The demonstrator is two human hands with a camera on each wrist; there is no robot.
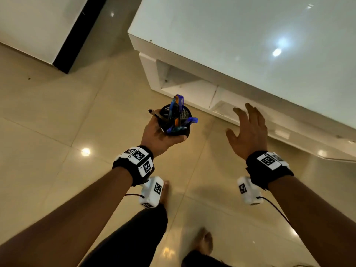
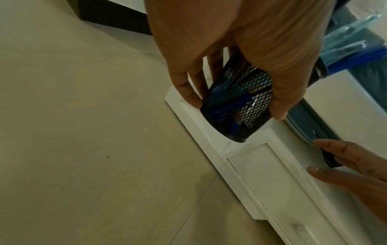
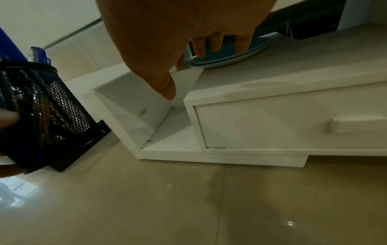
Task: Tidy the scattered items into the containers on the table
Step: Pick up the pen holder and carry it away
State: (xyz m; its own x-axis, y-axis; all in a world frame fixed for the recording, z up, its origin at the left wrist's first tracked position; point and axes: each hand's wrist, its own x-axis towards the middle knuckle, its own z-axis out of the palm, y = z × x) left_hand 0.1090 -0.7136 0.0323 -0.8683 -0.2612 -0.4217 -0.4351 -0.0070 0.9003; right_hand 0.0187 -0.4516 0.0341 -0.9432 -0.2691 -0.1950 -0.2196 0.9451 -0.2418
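Note:
My left hand (image 1: 163, 132) grips a black mesh pen cup (image 1: 176, 117) in the air above the floor, in front of the white table (image 1: 231, 35). Several blue pens (image 1: 176, 105) and a dark marker (image 1: 154, 113) stick out of the cup. In the left wrist view my fingers (image 2: 188, 92) and thumb wrap round the mesh cup (image 2: 240, 106). My right hand (image 1: 246, 130) hovers open to the right of the cup, fingers spread, holding nothing. The cup (image 3: 41, 107) shows at the left edge of the right wrist view, with my right hand (image 3: 178, 49) above the table's open shelf.
The white table has an open corner shelf (image 3: 163, 119) and a drawer with a handle (image 3: 293, 119). A blue plate-like object (image 3: 230, 54) and a dark box (image 3: 310, 24) lie on the lower surface. Glossy beige floor tiles (image 1: 57, 132) surround it; my legs and bare feet (image 1: 204, 241) are below.

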